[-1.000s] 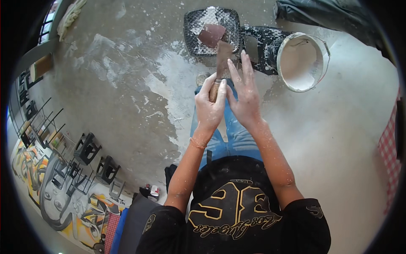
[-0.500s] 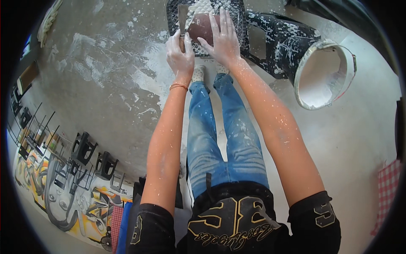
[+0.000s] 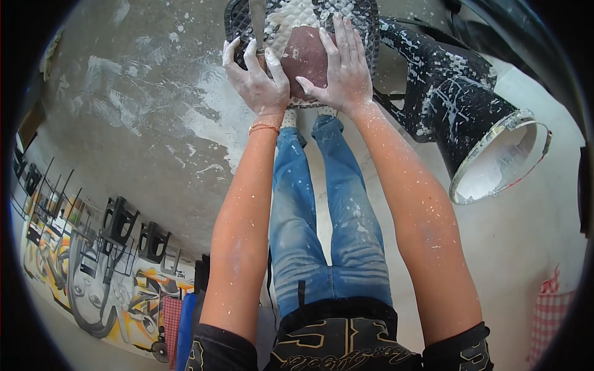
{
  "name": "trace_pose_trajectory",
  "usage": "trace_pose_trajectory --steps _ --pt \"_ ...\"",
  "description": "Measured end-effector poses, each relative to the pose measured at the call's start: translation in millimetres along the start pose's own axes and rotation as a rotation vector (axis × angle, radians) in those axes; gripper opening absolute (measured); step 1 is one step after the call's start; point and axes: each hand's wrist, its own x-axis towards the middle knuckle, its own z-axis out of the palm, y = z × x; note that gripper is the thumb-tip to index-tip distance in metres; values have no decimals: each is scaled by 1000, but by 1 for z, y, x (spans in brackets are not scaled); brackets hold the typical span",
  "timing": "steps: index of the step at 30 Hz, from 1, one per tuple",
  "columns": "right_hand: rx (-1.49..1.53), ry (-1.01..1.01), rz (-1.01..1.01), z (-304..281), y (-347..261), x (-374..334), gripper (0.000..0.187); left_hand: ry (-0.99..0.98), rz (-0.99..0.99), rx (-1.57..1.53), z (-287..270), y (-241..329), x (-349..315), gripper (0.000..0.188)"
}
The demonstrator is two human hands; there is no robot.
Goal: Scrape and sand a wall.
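My left hand [image 3: 257, 77] is over the left part of a black, textured stool top [image 3: 238, 31] spattered with white. Its fingers are spread around the handle of a putty knife [image 3: 257, 21], which seems to lie on the stool, its blade pointing away from me. My right hand [image 3: 348, 71] is open, fingers stretched out, touching the right edge of a reddish-brown sheet [image 3: 304, 59] that looks like sandpaper. The sheet lies on the stool between my hands. White powder coats both hands.
A black, white-splashed bucket [image 3: 458, 117] stands to the right with white powder inside. White smears mark the grey floor [image 3: 154, 111] on the left. Black plastic stools [image 3: 119, 221] and racks stand at the far left. Checkered cloth [image 3: 549, 318] hangs at the lower right.
My left hand has loosened its hold on the putty knife and spread its fingers. The view has shifted, so the bucket and stool sit lower. My right hand stays on the sheet's right side.
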Motion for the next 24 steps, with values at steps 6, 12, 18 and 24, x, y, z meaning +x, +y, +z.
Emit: trace_pose_trajectory --steps 6,12,18,24 --pt "100 31 11 0 -1 1 101 -38 -13 -4 -3 -6 2 41" --pt "79 18 16 0 -1 -2 101 46 -232 -50 3 0 7 88" --pt "107 82 -31 -4 -4 6 101 -1 -221 -26 8 -4 9 88" --pt "100 79 -33 -3 -4 4 100 15 -204 38 9 -4 6 78"
